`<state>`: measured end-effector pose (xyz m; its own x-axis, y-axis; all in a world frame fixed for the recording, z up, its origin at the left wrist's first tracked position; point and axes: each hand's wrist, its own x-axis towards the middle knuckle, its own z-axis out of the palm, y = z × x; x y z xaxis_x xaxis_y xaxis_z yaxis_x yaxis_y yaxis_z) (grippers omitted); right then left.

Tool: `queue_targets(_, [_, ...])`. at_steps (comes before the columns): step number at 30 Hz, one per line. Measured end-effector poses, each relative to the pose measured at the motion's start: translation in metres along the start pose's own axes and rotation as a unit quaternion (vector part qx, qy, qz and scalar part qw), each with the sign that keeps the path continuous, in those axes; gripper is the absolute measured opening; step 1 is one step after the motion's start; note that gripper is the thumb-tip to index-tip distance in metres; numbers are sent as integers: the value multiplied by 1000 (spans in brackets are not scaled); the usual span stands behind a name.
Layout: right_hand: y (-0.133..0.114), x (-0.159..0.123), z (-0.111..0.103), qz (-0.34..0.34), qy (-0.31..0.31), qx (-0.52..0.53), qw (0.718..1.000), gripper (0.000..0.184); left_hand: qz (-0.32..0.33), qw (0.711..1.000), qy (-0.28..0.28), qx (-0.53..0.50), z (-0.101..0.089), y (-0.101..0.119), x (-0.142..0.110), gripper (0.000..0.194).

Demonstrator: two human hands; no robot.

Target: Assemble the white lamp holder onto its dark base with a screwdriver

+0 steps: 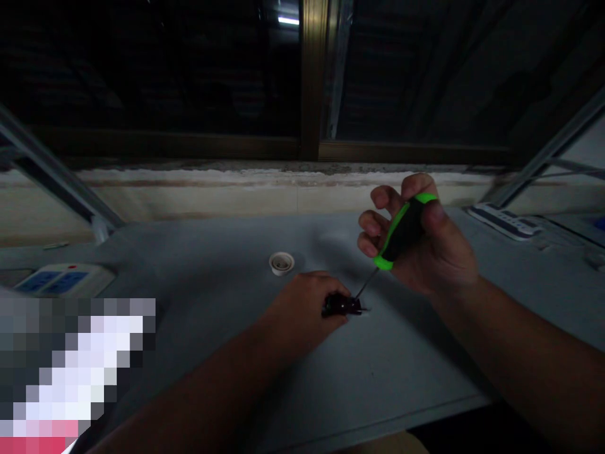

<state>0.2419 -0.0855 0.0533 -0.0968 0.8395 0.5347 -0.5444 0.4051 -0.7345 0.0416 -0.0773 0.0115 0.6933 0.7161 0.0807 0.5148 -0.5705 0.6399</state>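
Observation:
My right hand (425, 239) is closed round the green and black handle of a screwdriver (401, 233). Its thin shaft slants down to the left, and the tip meets a small dark, glossy part (344, 304). That part is held low at the table by my left hand (314, 299), its fingers wrapped round it. A thin metal piece sticks out of the part's right end. What exactly the part is, I cannot make out in the dim light. A small round white cup-like piece (282, 263) rests on the table beyond my left hand.
The grey table (373, 372) reaches back to a tiled wall under a dark window. A white device with blue panels (66, 279) lies at the left, a white power strip (503, 222) at the right. Metal posts stand at both sides. A blurred patch covers the lower left.

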Motion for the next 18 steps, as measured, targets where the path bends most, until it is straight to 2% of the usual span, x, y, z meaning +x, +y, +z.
queue_targets(2, [-1,2,-2,13,-4,-21,1000,27,1,1000,3,1,0,-1,0,25])
queue_targets(5, [-6,2,-6,65,-64,-13,996,29,7,1000,6,0,0,0,1,25])
queue_targets(8, [-8,-2,-2,68,-91,19,993,28,7,1000,5,-1,0,1,0,26])
queue_targets(12, [-5,-6,7,28,-70,61,995,35,1,1000,-6,3,-1,3,-1,25])
queue_targets(15, [-3,-4,7,4,-10,59,998,36,4,1000,-12,1,-2,3,-1,25])
queue_targets(17, [-3,-1,3,14,2,44,999,31,5,1000,-9,-1,-2,3,-1,24])
queue_targets(18, [-3,0,1,31,-13,41,999,29,4,1000,-6,-1,-2,3,-1,24])
